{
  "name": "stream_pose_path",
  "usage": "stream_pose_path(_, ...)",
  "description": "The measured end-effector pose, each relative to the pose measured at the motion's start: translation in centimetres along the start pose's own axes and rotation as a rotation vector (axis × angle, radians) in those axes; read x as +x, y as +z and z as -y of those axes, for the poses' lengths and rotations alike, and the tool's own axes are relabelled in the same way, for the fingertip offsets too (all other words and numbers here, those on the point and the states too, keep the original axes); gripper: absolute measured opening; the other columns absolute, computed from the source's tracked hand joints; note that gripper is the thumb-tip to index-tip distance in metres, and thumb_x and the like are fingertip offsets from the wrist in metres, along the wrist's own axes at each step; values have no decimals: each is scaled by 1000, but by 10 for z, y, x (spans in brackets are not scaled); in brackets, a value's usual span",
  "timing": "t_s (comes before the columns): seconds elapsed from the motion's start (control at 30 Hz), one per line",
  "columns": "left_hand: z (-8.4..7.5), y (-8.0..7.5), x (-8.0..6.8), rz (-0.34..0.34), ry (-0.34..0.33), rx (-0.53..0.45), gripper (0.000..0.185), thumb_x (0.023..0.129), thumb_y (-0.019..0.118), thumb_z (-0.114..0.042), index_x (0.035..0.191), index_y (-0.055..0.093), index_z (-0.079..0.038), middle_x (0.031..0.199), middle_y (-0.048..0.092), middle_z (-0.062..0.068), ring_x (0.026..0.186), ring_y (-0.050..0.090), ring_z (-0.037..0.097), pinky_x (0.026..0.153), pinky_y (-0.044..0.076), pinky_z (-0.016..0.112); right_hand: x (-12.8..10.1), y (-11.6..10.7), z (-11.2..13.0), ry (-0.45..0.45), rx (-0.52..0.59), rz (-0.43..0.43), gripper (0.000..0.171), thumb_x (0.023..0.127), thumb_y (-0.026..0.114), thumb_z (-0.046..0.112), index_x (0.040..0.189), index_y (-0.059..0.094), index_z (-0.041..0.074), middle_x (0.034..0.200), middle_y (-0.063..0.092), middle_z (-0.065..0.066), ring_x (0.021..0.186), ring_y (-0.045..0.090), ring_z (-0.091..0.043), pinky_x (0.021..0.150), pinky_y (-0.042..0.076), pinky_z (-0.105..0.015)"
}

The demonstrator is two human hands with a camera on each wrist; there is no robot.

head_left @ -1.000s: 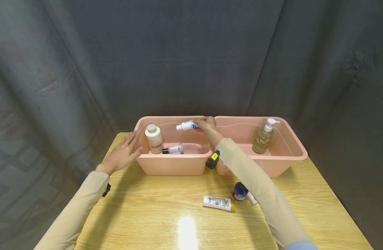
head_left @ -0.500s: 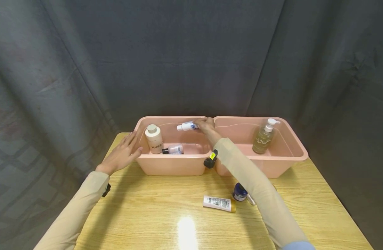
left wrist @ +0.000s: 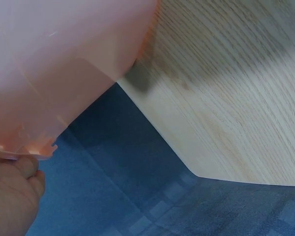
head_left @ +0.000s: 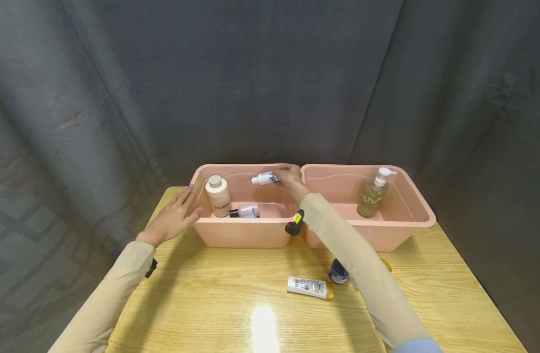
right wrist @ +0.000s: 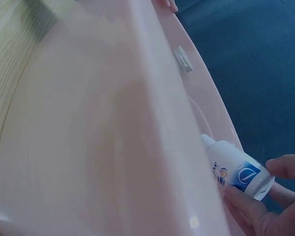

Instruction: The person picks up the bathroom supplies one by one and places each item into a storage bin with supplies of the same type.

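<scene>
My right hand [head_left: 289, 177] grips the base end of a small white bottle with a blue label [head_left: 264, 178], held tilted nearly on its side at the back of the left pink bin [head_left: 241, 233]. In the right wrist view, thumb and fingers pinch the bottle [right wrist: 236, 169] beside the bin wall. Fingers extended, my left hand [head_left: 170, 220] rests on that bin's left rim. Inside it a white bottle with a grey cap [head_left: 218, 198] stands upright. Next to that lies a small clear bottle with a black cap [head_left: 245, 211].
The right pink bin [head_left: 384, 235] adjoins, holding a green pump bottle [head_left: 370, 198]. On the wooden table [head_left: 208, 294] lie a white tube with a gold cap [head_left: 307, 287] and a dark blue bottle [head_left: 338, 273]. My right forearm partly covers other items, including a yellow one [head_left: 386, 264].
The right forearm has shifted slightly left, so a yellow item now shows beyond it. Still in the right hand, the white bottle has barely moved. The left hand stays on the rim.
</scene>
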State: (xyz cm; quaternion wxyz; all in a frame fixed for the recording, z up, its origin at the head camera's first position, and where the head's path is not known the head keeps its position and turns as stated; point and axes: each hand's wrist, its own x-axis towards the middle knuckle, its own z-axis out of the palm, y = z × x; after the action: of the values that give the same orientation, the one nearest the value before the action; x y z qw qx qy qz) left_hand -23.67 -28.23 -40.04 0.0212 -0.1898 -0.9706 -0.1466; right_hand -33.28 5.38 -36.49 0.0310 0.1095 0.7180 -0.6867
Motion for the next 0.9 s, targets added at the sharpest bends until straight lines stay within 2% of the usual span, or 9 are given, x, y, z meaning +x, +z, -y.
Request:
stream_pose_path(0.23,-1,0,1,-4,-2,1,81,103,33,-56,157,14,1,165,4,16,149,7,39,116,15,59,2,1,1,10,-18,12,30,91,67,2,117,63,-11,121,61,-27,103,62,-35,96,51,-46)
stream_pose_path(0.37,-1,0,1,5,-7,-6,81,103,33,-57,157,13,0,165,3,15,149,6,40,115,16,60,4,1,-1,4,-78,22,29,90,67,2,116,64,-11,123,60,-26,107,60,-33,97,50,-45)
stream_pose_path(0.47,-1,1,1,15,-9,-5,81,103,32,-58,157,13,0,165,2,16,149,5,40,114,16,61,4,1,-3,-2,-142,17,29,90,68,4,115,67,-8,123,62,-23,105,61,-29,95,52,-40)
stream_pose_path(0.63,-2,1,1,19,-10,4,81,103,31,-57,157,13,1,165,2,16,148,6,41,114,17,61,4,2,-6,-12,-180,9,28,89,70,5,114,69,-6,121,64,-20,98,60,-24,89,53,-33)
stream_pose_path(0.9,-4,-1,1,21,-10,9,80,103,32,-56,157,13,0,165,1,16,149,5,38,116,15,58,4,4,-7,-15,-146,32,28,90,68,3,116,66,-8,122,62,-22,103,60,-27,92,53,-36)
